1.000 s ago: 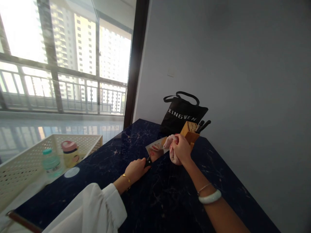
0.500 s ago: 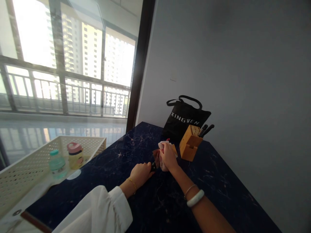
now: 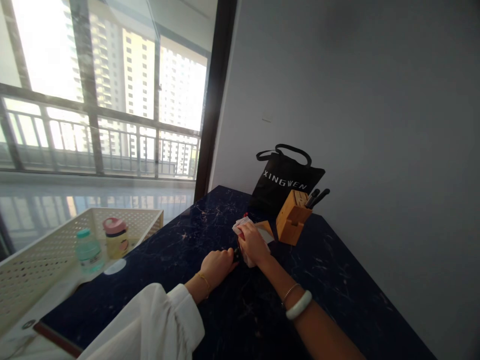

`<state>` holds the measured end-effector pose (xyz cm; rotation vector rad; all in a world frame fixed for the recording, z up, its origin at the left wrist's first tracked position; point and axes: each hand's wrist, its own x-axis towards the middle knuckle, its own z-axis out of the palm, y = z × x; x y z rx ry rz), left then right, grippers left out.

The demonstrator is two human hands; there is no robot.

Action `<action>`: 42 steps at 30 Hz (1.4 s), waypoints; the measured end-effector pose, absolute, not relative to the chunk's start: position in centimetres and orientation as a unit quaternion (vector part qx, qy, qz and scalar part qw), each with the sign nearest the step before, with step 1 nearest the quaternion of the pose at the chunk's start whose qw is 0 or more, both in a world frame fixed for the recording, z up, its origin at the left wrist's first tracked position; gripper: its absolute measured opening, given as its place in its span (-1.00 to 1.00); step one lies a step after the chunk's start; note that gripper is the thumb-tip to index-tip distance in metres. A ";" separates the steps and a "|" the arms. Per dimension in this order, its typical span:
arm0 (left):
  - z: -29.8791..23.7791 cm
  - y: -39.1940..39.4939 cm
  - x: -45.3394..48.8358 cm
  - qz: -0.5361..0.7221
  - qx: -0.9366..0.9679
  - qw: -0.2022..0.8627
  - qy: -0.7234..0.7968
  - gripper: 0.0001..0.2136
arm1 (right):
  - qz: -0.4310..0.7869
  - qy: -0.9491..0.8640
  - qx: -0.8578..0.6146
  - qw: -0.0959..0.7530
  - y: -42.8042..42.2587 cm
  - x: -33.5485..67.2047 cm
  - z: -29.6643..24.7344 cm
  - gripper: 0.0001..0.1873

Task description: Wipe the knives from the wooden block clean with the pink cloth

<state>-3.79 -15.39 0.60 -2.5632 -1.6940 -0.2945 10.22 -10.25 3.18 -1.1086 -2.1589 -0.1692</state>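
My left hand (image 3: 217, 267) is closed around the black handle of a knife (image 3: 267, 232). The knife's broad blade shows beyond my right hand, with tan and pale grey patches on its face. My right hand (image 3: 255, 244) grips a crumpled white and pinkish cloth (image 3: 243, 223), pressed against the blade close to the handle. Fingers and cloth hide much of the blade. A small red spot (image 3: 246, 214) shows just behind the cloth; I cannot make out what it is.
A wooden knife block (image 3: 290, 225) with black-handled knives stands behind my right hand. Behind it a black tote bag (image 3: 275, 192) leans on the wall. A white perforated basket (image 3: 45, 240) at left holds a teal bottle (image 3: 89, 252) and a pink-lidded cup (image 3: 115, 239). The dark marbled tabletop (image 3: 180, 245) lies beneath.
My right hand has shifted slightly left with the cloth, across the blade. More of the blade shows on the right, while its brown part on the left is now covered. My left hand stays nearly still.
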 end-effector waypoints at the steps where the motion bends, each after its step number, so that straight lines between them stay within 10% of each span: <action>1: 0.6 -15.4 -3.8 -0.094 -0.832 0.030 -0.547 -0.67 | -0.062 -0.826 -0.435 0.352 -10.2 10.5 3.3 -0.74; 26: 0.6 -15.1 -3.9 -0.077 -0.831 0.018 -0.551 -0.58 | -0.052 -0.682 -0.585 0.436 -3.8 18.9 2.1 -0.79; 42: 1.0 -15.1 -4.1 -0.081 -0.815 -0.019 -0.573 -0.60 | -0.018 -0.852 -0.416 0.318 -10.9 10.0 1.4 -0.78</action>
